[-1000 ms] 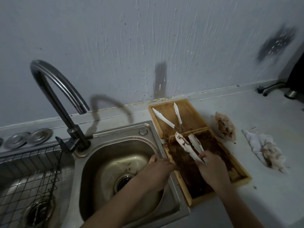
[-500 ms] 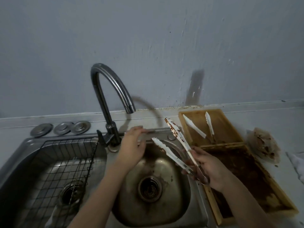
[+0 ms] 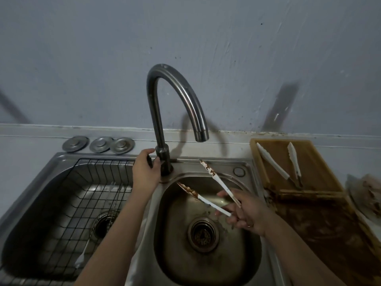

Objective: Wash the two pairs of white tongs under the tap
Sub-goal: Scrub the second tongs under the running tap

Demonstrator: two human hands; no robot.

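My right hand (image 3: 248, 214) holds one pair of white tongs (image 3: 214, 178) by the hinge end over the right sink basin (image 3: 206, 259). Its two arms are spread and smeared brown at the tips. My left hand (image 3: 145, 170) is closed around the tap handle at the base of the curved steel tap (image 3: 171, 96). No water runs from the spout. The second pair of white tongs (image 3: 276, 165) lies on a wooden tray (image 3: 309, 159) right of the sink.
A left basin holds a black wire rack (image 3: 82, 195) with a utensil inside. Three metal drain caps (image 3: 99, 143) sit behind it. A dirty brown tray (image 3: 321, 223) lies along the sink's right edge, crumpled paper (image 3: 365, 190) beyond it.
My left hand moved from the sink rim onto the tap handle. My right hand lowered the tongs over the right basin. The view shifted left and nearer.
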